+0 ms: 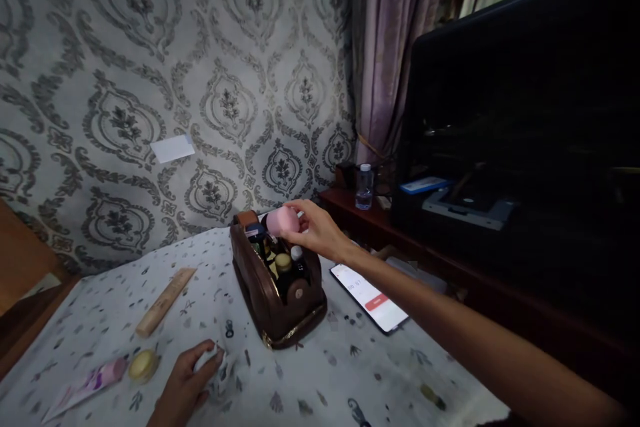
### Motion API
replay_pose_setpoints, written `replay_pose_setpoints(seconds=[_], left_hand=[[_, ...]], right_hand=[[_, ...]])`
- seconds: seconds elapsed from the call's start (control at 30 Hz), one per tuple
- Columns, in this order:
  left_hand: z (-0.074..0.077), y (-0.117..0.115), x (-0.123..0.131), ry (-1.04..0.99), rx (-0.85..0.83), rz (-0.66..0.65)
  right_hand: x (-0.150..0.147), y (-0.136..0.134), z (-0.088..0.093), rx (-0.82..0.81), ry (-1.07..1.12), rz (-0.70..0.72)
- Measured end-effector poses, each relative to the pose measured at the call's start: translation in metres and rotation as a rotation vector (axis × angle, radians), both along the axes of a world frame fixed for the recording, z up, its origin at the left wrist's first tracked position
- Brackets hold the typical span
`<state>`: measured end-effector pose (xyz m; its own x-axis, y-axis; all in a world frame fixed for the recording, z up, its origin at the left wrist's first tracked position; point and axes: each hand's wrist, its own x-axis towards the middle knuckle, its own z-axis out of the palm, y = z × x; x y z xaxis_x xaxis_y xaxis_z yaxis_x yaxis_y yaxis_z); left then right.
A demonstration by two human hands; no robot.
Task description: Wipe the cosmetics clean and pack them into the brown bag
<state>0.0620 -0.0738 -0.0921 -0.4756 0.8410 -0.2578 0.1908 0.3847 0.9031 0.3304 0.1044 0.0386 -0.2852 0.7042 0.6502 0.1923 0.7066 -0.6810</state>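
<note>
An open brown leather pouch (pixel 273 300) stands on the patterned tablecloth, packed with several small bottles and jars. My right hand (pixel 316 230) is above its far end, fingers closed around a pink rounded container (pixel 283 220). My left hand (pixel 187 380) rests on the cloth near the front edge, fingers curled on a small white object (pixel 209 359) that I cannot identify. Just left of that hand lie a small round yellow jar (pixel 143 365) and a pink tube (pixel 93 381).
A long tan tube (pixel 165 301) lies left of the pouch. A phone (pixel 369 297) with a lit screen lies to the pouch's right. Behind stand a dark wooden shelf with a water bottle (pixel 365 187), a large black screen (pixel 525 113), a curtain and the wallpapered wall.
</note>
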Motion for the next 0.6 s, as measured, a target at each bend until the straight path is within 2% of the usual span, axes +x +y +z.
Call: replay_pose_setpoints(seconds=[0.1,0.33,0.47,0.6], left_hand=[[-0.001,0.000,0.003,0.015,-0.003,0.034],[0.004,0.001,-0.001,0.070,-0.031,0.009],[0.004,0.002,-0.010,0.041,-0.111,-0.049],[0.000,0.001,-0.012,0.037,-0.121,-0.028]], right_hand=[[-0.004,0.017,0.002,0.122,-0.246,-0.056],[-0.020,0.028,0.016,0.173,-0.811,-0.176],[-0.030,0.037,0.015,0.245,-0.985,-0.180],[-0.038,0.042,0.015,0.248,-1.066,-0.110]])
